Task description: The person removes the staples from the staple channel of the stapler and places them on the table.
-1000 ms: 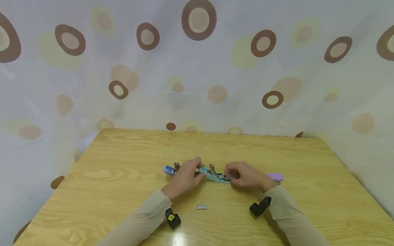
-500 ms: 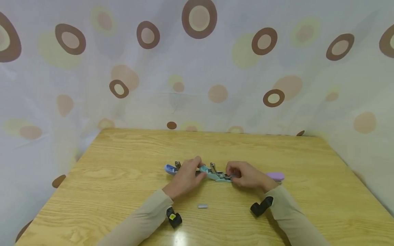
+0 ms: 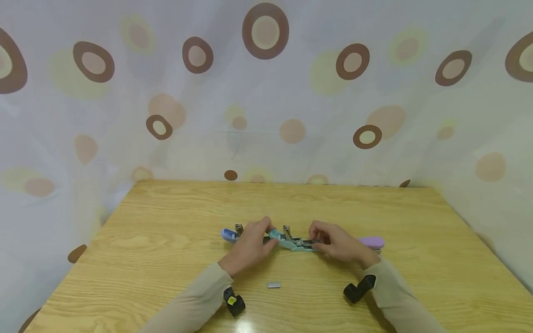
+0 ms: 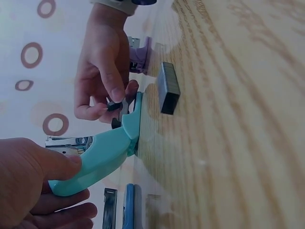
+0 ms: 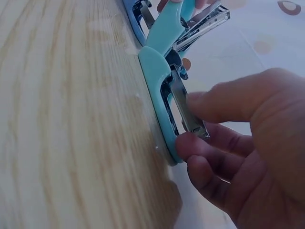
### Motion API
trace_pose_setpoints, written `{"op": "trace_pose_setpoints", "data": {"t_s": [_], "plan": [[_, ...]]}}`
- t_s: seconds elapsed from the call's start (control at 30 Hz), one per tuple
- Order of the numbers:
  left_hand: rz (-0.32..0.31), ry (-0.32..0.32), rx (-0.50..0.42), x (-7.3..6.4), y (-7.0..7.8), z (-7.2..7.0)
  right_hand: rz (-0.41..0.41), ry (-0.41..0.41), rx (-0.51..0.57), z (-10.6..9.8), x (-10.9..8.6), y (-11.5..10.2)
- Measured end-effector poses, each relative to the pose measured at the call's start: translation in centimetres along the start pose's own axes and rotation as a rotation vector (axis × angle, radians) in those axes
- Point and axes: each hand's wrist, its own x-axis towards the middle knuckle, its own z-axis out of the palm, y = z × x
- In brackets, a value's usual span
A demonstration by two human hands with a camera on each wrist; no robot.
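A teal stapler lies folded wide on the table, its top cover tipped back to the left. My left hand holds that cover, thumb on one side and fingers beneath. The metal staple channel runs along the base. My right hand pinches the front end of this channel; in the right wrist view the thumb lies over it and the fingertips sit by the base tip. A sprung metal arm sticks up near the hinge.
An unfolded blue stapler lies behind my left hand, partly covered by it. A purple stapler is beyond my right wrist. Nearer me, a small grey block of staples rests on the wooden table.
My right hand has shifted slightly right along the teal stapler's channel, its fingers a little straighter. My left hand keeps its hold on the cover. The head view has tilted up slightly.
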Motion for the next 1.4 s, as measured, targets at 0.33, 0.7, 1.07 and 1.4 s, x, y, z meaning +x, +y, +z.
{"op": "trace_pose_setpoints", "data": {"t_s": [0.33, 0.7, 1.07, 1.4], "plan": [[0.009, 0.005, 0.009, -0.1, -0.2, 0.0, 0.0, 0.116, -0.096, 0.6, 0.1, 0.5], [0.04, 0.015, 0.015, 0.0, -0.4, -0.1, 0.107, 0.144, -0.089, 0.7, -0.2, 0.7], [0.008, 0.009, 0.001, -0.1, -0.2, -0.2, 0.081, 0.177, -0.084, 0.5, -0.4, -0.3], [0.014, 0.007, 0.017, -0.1, -0.2, -0.3, -0.023, 0.129, -0.102, 1.2, -1.2, -1.6]]}}
